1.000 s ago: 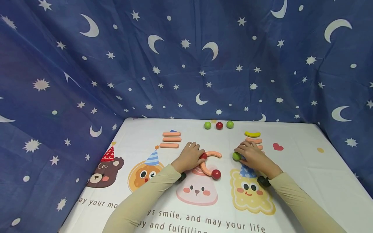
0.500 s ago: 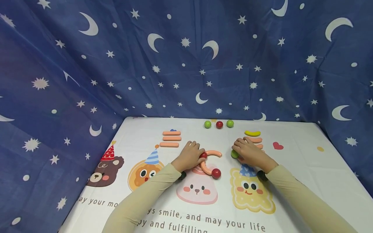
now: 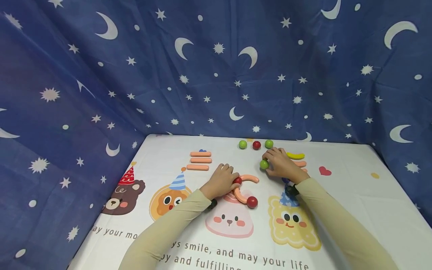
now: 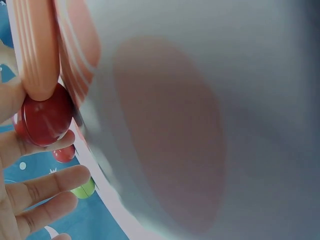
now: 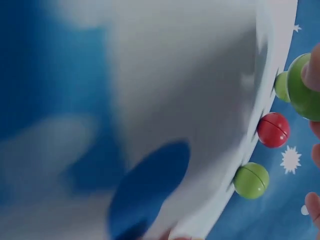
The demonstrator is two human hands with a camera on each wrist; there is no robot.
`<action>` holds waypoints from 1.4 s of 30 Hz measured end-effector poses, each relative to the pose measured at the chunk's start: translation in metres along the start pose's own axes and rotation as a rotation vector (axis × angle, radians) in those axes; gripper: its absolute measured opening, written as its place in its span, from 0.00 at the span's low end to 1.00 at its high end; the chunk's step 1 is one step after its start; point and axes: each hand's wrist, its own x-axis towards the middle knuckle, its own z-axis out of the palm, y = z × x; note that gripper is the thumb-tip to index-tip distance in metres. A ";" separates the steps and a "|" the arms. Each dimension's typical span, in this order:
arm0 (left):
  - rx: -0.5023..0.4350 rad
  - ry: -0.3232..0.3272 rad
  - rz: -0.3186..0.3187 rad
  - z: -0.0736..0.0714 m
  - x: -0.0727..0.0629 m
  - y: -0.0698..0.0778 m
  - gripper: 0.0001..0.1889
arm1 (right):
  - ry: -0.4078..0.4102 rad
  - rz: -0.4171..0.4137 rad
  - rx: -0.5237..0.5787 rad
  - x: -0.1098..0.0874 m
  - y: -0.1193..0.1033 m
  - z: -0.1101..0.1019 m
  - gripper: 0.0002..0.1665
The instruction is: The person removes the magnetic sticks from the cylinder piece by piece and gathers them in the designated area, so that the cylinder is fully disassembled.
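Note:
My left hand (image 3: 221, 182) pinches a glossy red ball (image 4: 47, 115) between thumb and fingers, low at the table. The ball sits where two curved orange sausage-shaped pieces meet, the upper curved piece (image 3: 250, 178) and the lower curved piece (image 3: 239, 195). Another red ball (image 3: 252, 202) lies at the lower piece's far end. A green ball (image 3: 264, 164) is in my right hand (image 3: 282, 165), held by thumb and fingers; the right wrist view shows the thumb across it. This hand partly covers a stack of curved orange pieces (image 3: 299, 164).
At the table's back edge are a green ball (image 3: 242, 144), a red ball (image 3: 256, 145) and another green ball (image 3: 269, 143). Three straight orange sticks (image 3: 201, 160) lie back left. A yellow curved piece (image 3: 295, 155) lies back right. A blue starry curtain (image 3: 216, 67) hangs behind the printed tablecloth (image 3: 357, 202).
My right hand has moved left and toward the back with the green ball, away from the right stack. The left hand stays at the red ball.

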 end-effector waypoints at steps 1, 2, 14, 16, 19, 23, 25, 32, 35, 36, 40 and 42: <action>0.000 -0.003 -0.001 0.000 0.000 0.000 0.22 | -0.001 0.015 0.025 0.003 0.000 0.002 0.22; 0.001 -0.005 -0.002 0.000 0.000 0.000 0.22 | -0.001 0.026 0.049 0.006 0.000 0.003 0.22; 0.014 -0.021 -0.005 -0.002 -0.002 0.003 0.22 | 0.009 0.029 0.063 0.044 0.004 0.019 0.20; 0.012 -0.022 -0.006 -0.002 -0.003 0.002 0.22 | -0.001 0.001 0.038 0.049 0.005 0.021 0.20; 0.015 -0.026 -0.007 -0.003 -0.002 0.002 0.22 | -0.013 -0.033 0.008 0.055 0.007 0.022 0.20; 0.011 -0.029 -0.007 -0.003 -0.002 0.002 0.23 | -0.033 -0.051 -0.038 0.061 0.008 0.023 0.22; 0.009 -0.030 -0.006 -0.004 -0.002 0.002 0.23 | -0.029 -0.070 -0.072 0.063 0.008 0.023 0.23; 0.010 -0.032 -0.009 -0.004 -0.001 0.002 0.23 | 0.027 -0.133 -0.258 0.065 0.010 0.022 0.27; 0.013 -0.033 -0.010 -0.003 -0.001 0.002 0.23 | 0.034 -0.116 -0.289 0.067 0.011 0.022 0.27; 0.015 -0.032 -0.011 -0.003 -0.001 0.001 0.23 | 0.030 -0.108 -0.289 0.067 0.012 0.022 0.27; 0.022 -0.025 -0.010 -0.003 -0.001 0.001 0.23 | 0.016 -0.085 -0.273 0.068 0.012 0.022 0.26; 0.020 -0.021 -0.009 -0.002 -0.001 0.000 0.23 | 0.012 -0.079 -0.266 0.068 0.012 0.022 0.26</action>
